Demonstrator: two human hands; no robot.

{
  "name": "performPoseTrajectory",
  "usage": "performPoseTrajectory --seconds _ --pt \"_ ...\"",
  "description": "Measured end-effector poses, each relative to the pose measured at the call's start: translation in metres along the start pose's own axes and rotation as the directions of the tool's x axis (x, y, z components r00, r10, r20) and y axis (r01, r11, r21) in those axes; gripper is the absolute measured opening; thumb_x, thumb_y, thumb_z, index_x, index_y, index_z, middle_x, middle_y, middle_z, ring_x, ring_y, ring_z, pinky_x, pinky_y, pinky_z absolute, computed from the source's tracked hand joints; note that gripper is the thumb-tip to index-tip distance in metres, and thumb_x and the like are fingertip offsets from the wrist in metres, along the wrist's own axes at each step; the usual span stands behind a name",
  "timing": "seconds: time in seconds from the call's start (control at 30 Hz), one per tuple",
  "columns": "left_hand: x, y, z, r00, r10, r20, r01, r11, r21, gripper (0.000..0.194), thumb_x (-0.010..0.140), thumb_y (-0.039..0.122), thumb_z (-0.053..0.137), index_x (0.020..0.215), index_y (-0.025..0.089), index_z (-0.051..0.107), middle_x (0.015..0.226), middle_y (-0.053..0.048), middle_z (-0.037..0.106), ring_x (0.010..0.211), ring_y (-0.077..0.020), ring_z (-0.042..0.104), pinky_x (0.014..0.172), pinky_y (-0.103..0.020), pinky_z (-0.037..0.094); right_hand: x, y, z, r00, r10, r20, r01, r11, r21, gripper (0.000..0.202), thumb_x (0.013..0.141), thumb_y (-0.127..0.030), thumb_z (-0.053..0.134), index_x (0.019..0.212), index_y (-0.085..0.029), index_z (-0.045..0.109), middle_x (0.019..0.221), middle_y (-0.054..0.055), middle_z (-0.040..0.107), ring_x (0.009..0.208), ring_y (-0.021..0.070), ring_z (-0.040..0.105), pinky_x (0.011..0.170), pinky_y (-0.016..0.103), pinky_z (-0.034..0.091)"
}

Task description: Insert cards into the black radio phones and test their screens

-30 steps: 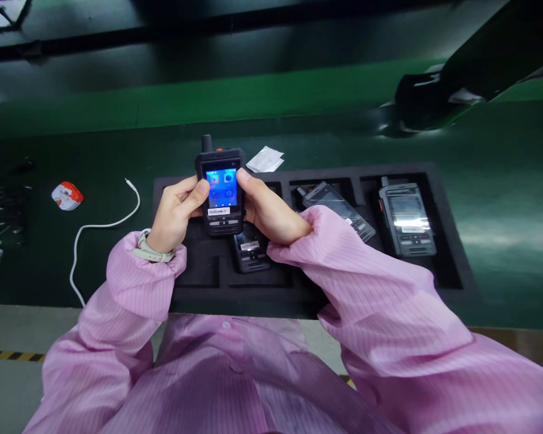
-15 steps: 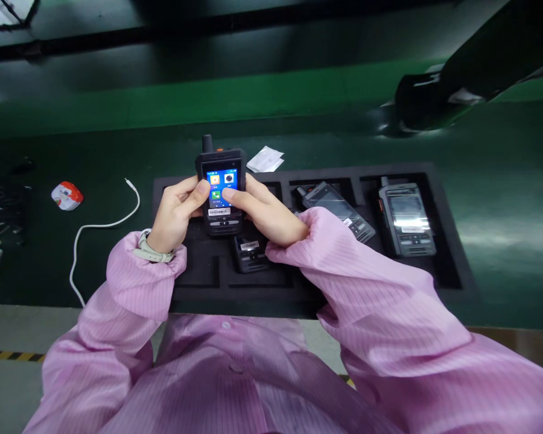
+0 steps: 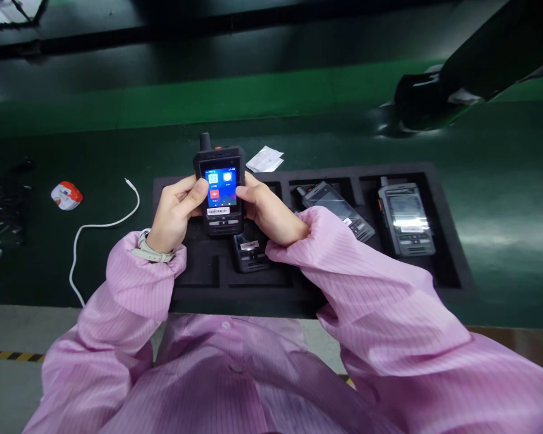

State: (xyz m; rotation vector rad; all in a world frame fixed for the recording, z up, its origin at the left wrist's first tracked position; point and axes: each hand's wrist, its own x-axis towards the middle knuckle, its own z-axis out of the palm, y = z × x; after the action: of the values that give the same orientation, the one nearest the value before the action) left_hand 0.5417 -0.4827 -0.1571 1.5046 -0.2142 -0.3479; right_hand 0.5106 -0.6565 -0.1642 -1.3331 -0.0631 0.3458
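Between both hands I hold a black handheld radio (image 3: 224, 224) with a stubby antenna, upright above a foam tray. Its lit screen shows a blue page with several icons. My left hand (image 3: 175, 212) grips its left side, thumb at the screen's left edge. On the opposite side my right hand (image 3: 271, 211) is closed around it, thumb at the screen's right edge. Fingers behind the radio are hidden. Below lies another radio (image 3: 251, 254), partly covered by my right hand. Two more rest to the right: a tilted radio (image 3: 337, 208) and a straighter radio (image 3: 408, 220).
The black foam tray (image 3: 452, 241) has several compartments. Behind it lies a white paper packet (image 3: 265, 159). To the left are a white cable (image 3: 100, 226), a red-and-white object (image 3: 67, 196) and dark bundled items (image 3: 4, 211). A black cylindrical arm (image 3: 461, 78) reaches in at the upper right.
The screen has switched to a page with different icons. My right thumb has slid right, from over the screen to its right edge. The radio has barely shifted.
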Motion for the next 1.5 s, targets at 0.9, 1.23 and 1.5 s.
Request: performPoseTrajectory --seconds 0.9,1.23,1.5 --pt "0.0 -0.001 0.001 1.0 -0.007 -0.01 0.007 1.0 -0.001 0.048 0.082 0.066 0.073 0.084 0.018 0.07 0.083 -0.004 0.075 0.083 -0.021 0.074 0.061 -0.025 0.06 -0.002 -0.004 0.005 0.992 -0.105 -0.064 0.1 0.992 -0.078 0.048 0.083 -0.038 0.054 0.128 -0.023 0.054 0.141 0.004 0.064 0.133 0.027 0.057 0.118 0.046 0.046" --pt "0.002 -0.001 0.001 1.0 -0.019 -0.007 0.019 0.999 -0.046 0.05 0.08 0.066 0.075 0.076 0.018 0.063 0.079 -0.003 0.073 0.08 -0.0205 0.074 0.058 -0.024 0.058 0.003 -0.001 0.0 0.987 -0.158 0.035 0.16 0.983 -0.092 0.064 0.075 -0.033 0.062 0.136 -0.023 0.046 0.148 0.005 0.059 0.14 0.0265 0.053 0.122 0.044 0.042" --pt "0.001 -0.001 0.0 1.0 0.004 -0.021 -0.005 1.0 -0.024 0.049 0.081 0.065 0.074 0.073 0.018 0.064 0.072 -0.001 0.068 0.068 -0.0161 0.068 0.053 -0.024 0.054 -0.001 -0.006 -0.003 0.985 -0.156 0.066 0.163 0.981 -0.109 0.06 0.076 -0.034 0.061 0.134 -0.025 0.051 0.144 0.002 0.063 0.137 0.0264 0.055 0.121 0.044 0.041"
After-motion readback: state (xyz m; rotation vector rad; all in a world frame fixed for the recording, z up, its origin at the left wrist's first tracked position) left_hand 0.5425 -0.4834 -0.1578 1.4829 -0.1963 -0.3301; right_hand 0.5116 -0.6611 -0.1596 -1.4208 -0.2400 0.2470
